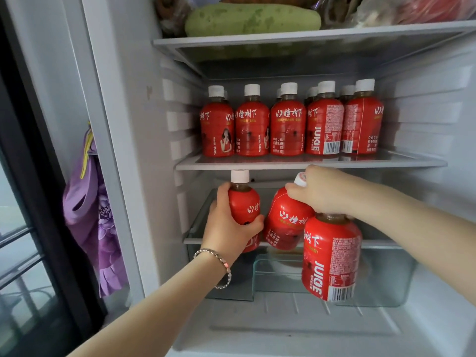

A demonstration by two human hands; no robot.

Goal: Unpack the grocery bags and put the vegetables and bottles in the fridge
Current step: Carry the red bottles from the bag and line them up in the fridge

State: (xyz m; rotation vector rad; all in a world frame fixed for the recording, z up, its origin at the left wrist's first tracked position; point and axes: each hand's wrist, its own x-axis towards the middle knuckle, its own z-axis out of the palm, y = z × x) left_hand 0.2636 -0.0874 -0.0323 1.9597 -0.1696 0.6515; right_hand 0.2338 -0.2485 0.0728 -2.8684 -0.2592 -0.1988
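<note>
The fridge stands open in front of me. My left hand (pixel 229 225) grips one red juice bottle (pixel 244 202) with a white cap, upright, just below the middle shelf (pixel 309 163). My right hand (pixel 324 189) holds two red juice bottles by their necks: a tilted bottle (pixel 286 220) and a hanging bottle (pixel 331 256) nearer to me. Several identical bottles (pixel 288 122) stand in rows on the middle shelf. All three held bottles hover over the lower glass shelf (pixel 195 239).
A pale green gourd (pixel 252 20) and bagged vegetables (pixel 386 11) lie on the top shelf. A clear drawer (pixel 386 276) sits under the lower shelf. Purple cloth (pixel 95 215) hangs left of the fridge beside a dark window frame.
</note>
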